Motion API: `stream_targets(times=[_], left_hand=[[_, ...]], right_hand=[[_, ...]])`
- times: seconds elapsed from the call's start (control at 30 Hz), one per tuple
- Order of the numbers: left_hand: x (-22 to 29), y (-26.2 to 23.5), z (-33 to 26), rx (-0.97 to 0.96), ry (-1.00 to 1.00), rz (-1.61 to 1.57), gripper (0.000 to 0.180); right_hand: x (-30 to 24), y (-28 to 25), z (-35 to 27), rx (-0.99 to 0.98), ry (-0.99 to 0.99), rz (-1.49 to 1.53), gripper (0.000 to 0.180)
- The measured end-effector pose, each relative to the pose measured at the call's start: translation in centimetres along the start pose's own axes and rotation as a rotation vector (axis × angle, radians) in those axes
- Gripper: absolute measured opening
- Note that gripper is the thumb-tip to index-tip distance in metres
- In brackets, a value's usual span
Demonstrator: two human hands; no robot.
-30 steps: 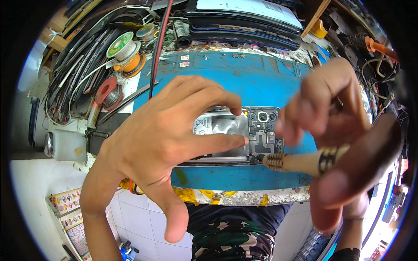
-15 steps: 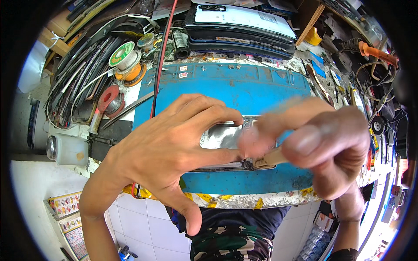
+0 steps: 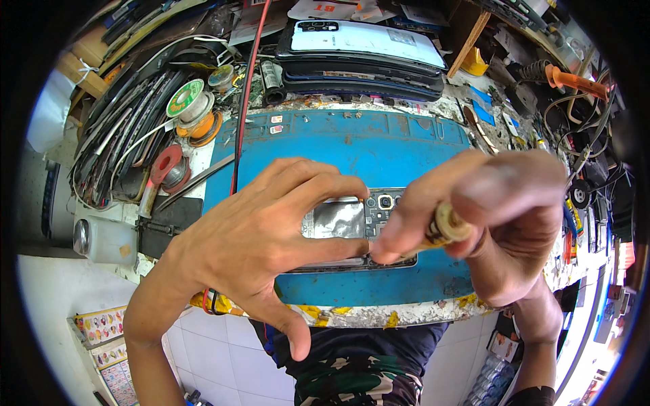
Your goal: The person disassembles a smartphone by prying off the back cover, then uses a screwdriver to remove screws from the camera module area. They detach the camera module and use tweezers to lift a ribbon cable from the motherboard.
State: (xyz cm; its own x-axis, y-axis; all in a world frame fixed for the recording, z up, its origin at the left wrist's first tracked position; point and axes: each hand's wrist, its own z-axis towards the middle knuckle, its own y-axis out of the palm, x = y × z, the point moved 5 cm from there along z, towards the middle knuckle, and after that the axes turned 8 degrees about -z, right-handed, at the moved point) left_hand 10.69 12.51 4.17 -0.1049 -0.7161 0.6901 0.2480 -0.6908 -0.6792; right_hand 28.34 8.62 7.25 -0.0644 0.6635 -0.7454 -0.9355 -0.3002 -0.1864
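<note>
While the right hand [image 3: 504,220] is closed around a screwdriver-like tool [image 3: 452,224], thumb and fingers clamped on its beige handle, the shaft slants down toward the lower right part of an opened phone [image 3: 381,216]; whether its tip touches cannot be told, as the fingers cover it. The left hand [image 3: 250,220] is spread over the phone's left part, its fingers apart and two fingertips reaching the inner edge of the camera section, its thumb hanging out over the table's front edge. The phone lies flat on a blue work mat [image 3: 311,152], a silvery battery [image 3: 338,220] showing between the left fingers.

Beyond the mat, a stack of phones and panels [image 3: 365,84] is topped by a white back cover [image 3: 379,46] with a dark camera block and a faint printed patch too small to read. Behind that stack lies a white sheet [image 3: 318,9] with bold red lettering. On the left, a solder spool [image 3: 186,98] carries a round green label with pale lettering, near a red-rimmed spool [image 3: 166,162] and a translucent jar [image 3: 112,241]. Low on the left, a chart [image 3: 101,329] shows rows of small coloured pictures, any print too tiny to make out.
</note>
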Motion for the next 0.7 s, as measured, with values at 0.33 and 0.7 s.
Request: stream_targets(times=[0.33,0.7], left_hand=[[-0.7,1.0,1.4,0.236,-0.184,-0.019,0.033],[-0.4,0.4,1.7,0.281,-0.227,0.03,0.025]], right_hand=[[-0.5,0.0,-0.1,-0.016,0.058,-0.05,0.024],[-0.7,-0.3,0.0,-0.016,0.062,-0.041,0.02]])
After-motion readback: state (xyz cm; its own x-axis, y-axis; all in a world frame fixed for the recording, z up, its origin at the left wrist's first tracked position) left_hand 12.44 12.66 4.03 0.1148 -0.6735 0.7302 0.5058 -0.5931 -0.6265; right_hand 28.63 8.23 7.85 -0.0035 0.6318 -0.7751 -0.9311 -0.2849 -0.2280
